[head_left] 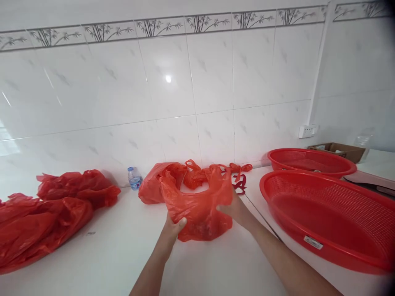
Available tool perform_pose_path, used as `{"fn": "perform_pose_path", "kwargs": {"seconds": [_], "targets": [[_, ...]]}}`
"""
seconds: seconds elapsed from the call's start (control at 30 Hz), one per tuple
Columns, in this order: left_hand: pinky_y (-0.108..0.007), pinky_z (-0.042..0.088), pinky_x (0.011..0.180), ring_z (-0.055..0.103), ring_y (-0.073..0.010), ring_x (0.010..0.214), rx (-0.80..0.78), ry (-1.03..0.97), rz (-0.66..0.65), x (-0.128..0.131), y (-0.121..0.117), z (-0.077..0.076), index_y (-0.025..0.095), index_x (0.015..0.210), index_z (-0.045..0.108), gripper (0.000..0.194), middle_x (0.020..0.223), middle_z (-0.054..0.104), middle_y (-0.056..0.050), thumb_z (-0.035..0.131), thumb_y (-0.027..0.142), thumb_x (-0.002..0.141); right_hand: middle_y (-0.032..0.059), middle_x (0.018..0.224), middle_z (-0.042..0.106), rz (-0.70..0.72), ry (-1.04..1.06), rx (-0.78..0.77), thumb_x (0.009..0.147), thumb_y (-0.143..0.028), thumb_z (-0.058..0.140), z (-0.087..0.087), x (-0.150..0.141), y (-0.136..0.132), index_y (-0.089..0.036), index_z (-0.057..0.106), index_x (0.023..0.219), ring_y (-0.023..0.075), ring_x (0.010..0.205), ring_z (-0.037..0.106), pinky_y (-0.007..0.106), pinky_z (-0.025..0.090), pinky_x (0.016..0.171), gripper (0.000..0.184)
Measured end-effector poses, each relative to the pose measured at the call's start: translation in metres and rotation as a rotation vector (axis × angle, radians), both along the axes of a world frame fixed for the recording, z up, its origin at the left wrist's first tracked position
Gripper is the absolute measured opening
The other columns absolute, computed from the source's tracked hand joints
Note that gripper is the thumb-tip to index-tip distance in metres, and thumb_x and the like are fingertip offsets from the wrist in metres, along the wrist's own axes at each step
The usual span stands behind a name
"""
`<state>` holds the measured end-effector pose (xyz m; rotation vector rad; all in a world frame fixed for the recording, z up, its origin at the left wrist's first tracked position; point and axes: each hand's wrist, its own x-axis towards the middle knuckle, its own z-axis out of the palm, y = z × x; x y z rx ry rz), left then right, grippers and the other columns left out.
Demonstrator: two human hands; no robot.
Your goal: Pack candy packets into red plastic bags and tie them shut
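Observation:
I hold a red plastic bag [197, 209] up over the white counter [101, 255] with both hands. My left hand [173, 228] grips its lower left side, thumb on the front. My right hand [235, 209] pinches its right edge. Behind the bag lies a loose heap of more red plastic bags [185, 174] against the tiled wall.
A pile of crumpled red bags [46, 213] covers the counter's left end. A small water bottle [134, 178] stands by the wall. Two red mesh baskets [333, 218] sit at the right, with a cardboard box [339, 151] and a wall socket [307, 130] beyond.

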<state>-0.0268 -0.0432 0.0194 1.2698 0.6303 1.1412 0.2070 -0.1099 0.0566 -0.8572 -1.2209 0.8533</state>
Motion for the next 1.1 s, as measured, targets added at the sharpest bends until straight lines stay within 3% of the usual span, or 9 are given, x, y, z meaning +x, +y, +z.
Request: {"fn": "perform_pose_path", "kwargs": {"seconds": [0.13, 0.23, 0.33, 0.5, 0.6, 0.73, 0.9, 1.03, 1.1], "targets": [[-0.041, 0.047, 0.093, 0.059, -0.0294, 0.109, -0.234, -0.094, -0.227, 0.015, 0.000, 0.024, 0.018, 0.118, 0.056, 0.048, 0.117, 0.064, -0.013, 0.069, 0.033, 0.075, 0.0066, 0.111, 0.065, 0.229, -0.069, -0.123, 0.067, -0.030, 0.076, 0.011, -0.018, 0.005, -0.024, 0.057, 0.119, 0.0257, 0.103, 0.060, 0.043, 0.046, 0.091, 0.055], [-0.039, 0.049, 0.092, 0.063, -0.0273, 0.102, -0.344, -0.211, -0.173, 0.017, 0.014, 0.030, 0.016, 0.111, 0.059, 0.037, 0.110, 0.068, -0.012, 0.067, 0.029, 0.077, 0.0075, 0.097, 0.069, 0.418, 0.033, -0.226, 0.069, -0.027, 0.075, 0.014, -0.020, 0.008, -0.017, 0.066, 0.102, 0.0241, 0.094, 0.064, 0.043, 0.046, 0.091, 0.036], [-0.038, 0.052, 0.088, 0.067, -0.0265, 0.095, -0.439, -0.239, -0.055, 0.021, 0.028, 0.016, 0.015, 0.104, 0.061, 0.031, 0.098, 0.071, -0.011, 0.068, 0.024, 0.075, 0.0062, 0.093, 0.070, 0.370, 0.332, -0.232, 0.065, -0.023, 0.076, 0.003, -0.015, 0.022, -0.016, 0.066, 0.095, 0.0226, 0.088, 0.065, 0.041, 0.048, 0.088, 0.032], [-0.039, 0.055, 0.082, 0.069, -0.0264, 0.085, -0.602, -0.226, 0.003, 0.028, 0.047, -0.021, 0.012, 0.096, 0.062, 0.022, 0.088, 0.072, -0.012, 0.064, 0.021, 0.077, 0.0044, 0.085, 0.070, 0.213, 0.690, -0.354, 0.064, -0.017, 0.070, -0.039, -0.008, 0.063, -0.017, 0.063, 0.092, 0.0213, 0.080, 0.066, 0.037, 0.051, 0.078, 0.029], [-0.039, 0.055, 0.082, 0.069, -0.0258, 0.083, -0.641, -0.245, 0.033, 0.028, 0.061, -0.031, 0.012, 0.096, 0.061, 0.021, 0.087, 0.072, -0.012, 0.062, 0.019, 0.076, 0.0028, 0.078, 0.068, 0.169, 0.737, -0.413, 0.066, -0.019, 0.065, -0.052, -0.008, 0.082, -0.019, 0.061, 0.087, 0.0198, 0.074, 0.064, 0.034, 0.050, 0.072, 0.021], [-0.039, 0.055, 0.082, 0.069, -0.0252, 0.083, -0.685, -0.264, 0.040, 0.029, 0.081, -0.030, 0.013, 0.092, 0.060, 0.017, 0.085, 0.072, -0.010, 0.060, 0.016, 0.075, -0.0012, 0.066, 0.062, 0.165, 0.707, -0.349, 0.069, -0.022, 0.059, -0.050, -0.015, 0.098, -0.021, 0.055, 0.072, 0.0153, 0.063, 0.058, 0.029, 0.046, 0.063, 0.005], [-0.040, 0.054, 0.084, 0.069, -0.0265, 0.087, -0.620, -0.242, -0.061, 0.029, 0.087, -0.031, 0.014, 0.095, 0.061, 0.023, 0.085, 0.072, -0.009, 0.064, 0.017, 0.072, -0.0028, 0.052, 0.048, 0.220, 0.686, -0.374, 0.077, -0.045, 0.056, -0.047, -0.022, 0.104, -0.021, 0.043, 0.058, 0.0104, 0.046, 0.043, 0.027, 0.039, 0.052, 0.033], [-0.040, 0.052, 0.086, 0.068, -0.0266, 0.086, -0.468, -0.208, -0.149, 0.031, 0.082, -0.031, 0.017, 0.106, 0.061, 0.038, 0.085, 0.072, -0.007, 0.071, 0.025, 0.070, -0.0037, 0.045, 0.036, 0.248, 0.650, -0.378, 0.074, -0.078, 0.037, -0.051, -0.019, 0.107, -0.023, 0.039, 0.057, 0.0109, 0.042, 0.034, 0.027, 0.035, 0.046, 0.057], [-0.040, 0.052, 0.086, 0.068, -0.0265, 0.086, -0.398, -0.194, -0.155, 0.033, 0.079, -0.031, 0.019, 0.113, 0.058, 0.047, 0.089, 0.072, -0.006, 0.073, 0.026, 0.069, -0.0040, 0.045, 0.033, 0.246, 0.644, -0.350, 0.073, -0.082, 0.031, -0.053, -0.018, 0.109, -0.023, 0.039, 0.056, 0.0107, 0.042, 0.033, 0.027, 0.037, 0.047, 0.061]]}}
